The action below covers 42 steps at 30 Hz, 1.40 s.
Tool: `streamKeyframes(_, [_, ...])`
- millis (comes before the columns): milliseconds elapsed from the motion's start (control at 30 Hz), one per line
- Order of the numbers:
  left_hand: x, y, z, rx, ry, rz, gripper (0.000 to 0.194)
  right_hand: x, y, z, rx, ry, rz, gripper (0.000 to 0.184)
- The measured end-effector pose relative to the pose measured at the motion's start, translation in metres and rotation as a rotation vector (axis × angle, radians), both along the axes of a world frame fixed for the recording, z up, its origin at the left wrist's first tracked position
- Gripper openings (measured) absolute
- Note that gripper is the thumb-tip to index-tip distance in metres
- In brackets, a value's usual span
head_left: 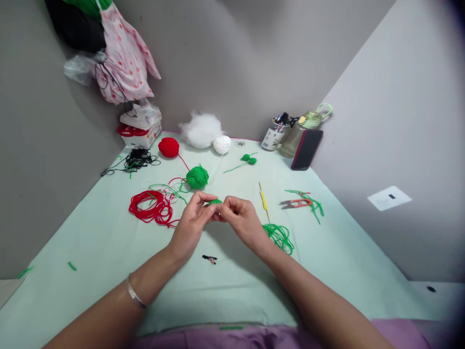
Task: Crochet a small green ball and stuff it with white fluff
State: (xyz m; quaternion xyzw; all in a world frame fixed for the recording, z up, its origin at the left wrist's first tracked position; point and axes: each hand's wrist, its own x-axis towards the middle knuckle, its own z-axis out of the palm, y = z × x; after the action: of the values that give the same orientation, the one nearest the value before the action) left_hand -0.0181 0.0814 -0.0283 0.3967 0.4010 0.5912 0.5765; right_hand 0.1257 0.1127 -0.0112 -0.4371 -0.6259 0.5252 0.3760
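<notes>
Over the middle of the table, my left hand (196, 215) pinches a small green yarn piece (215, 201), most of it hidden by fingers. My right hand (240, 215) meets it from the other side, its thumb and fingers closed on the same piece. Just beyond my left hand sits a green yarn ball (197, 177). Loops of red yarn (150, 207) lie to the left. Beside my right wrist is a loose coil of green yarn (279, 237), with a yellow-handled crochet hook (263, 199) above it.
Orange thread snips (297, 203) lie right among green scraps. A red yarn ball (169, 147), white stuffing (202, 130), a white yarn ball (222, 144) and small green pieces (249, 159) are farther back. A phone (307, 150) leans on a bottle (293, 135). Tangled black yarn (138, 158) lies left.
</notes>
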Motion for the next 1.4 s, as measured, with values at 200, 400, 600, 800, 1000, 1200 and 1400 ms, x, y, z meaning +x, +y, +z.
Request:
streamKeyframes(200, [-0.003, 0.005, -0.006, -0.007, 0.044, 0.064, 0.018, -0.003, -0.010, 0.005, 0.139, -0.142, 0.096, 0.023])
streamKeyframes(400, [0.000, 0.003, -0.003, -0.044, 0.012, 0.056, 0.012, -0.006, -0.008, 0.000, 0.080, -0.117, 0.007, 0.027])
streamKeyframes(600, [0.001, -0.001, 0.007, -0.044, -0.040, 0.000, 0.020, -0.004, -0.001, -0.002, 0.062, -0.094, -0.042, 0.032])
streamKeyframes(800, [-0.003, 0.007, 0.002, -0.059, -0.061, 0.003, 0.031, 0.003, 0.002, 0.007, 0.064, -0.107, 0.053, 0.030])
streamKeyframes(1000, [-0.003, 0.008, -0.003, -0.086, -0.053, 0.070, 0.029, 0.000, -0.013, 0.016, 0.245, -0.292, 0.114, 0.017])
streamKeyframes(1200, [0.004, 0.004, 0.001, -0.133, -0.075, 0.090, 0.016, -0.006, -0.011, 0.007, 0.106, -0.170, 0.029, 0.022])
streamKeyframes(1400, [0.002, -0.001, 0.014, -0.116, -0.147, 0.016, 0.013, 0.002, 0.000, 0.010, 0.045, -0.075, 0.093, 0.034])
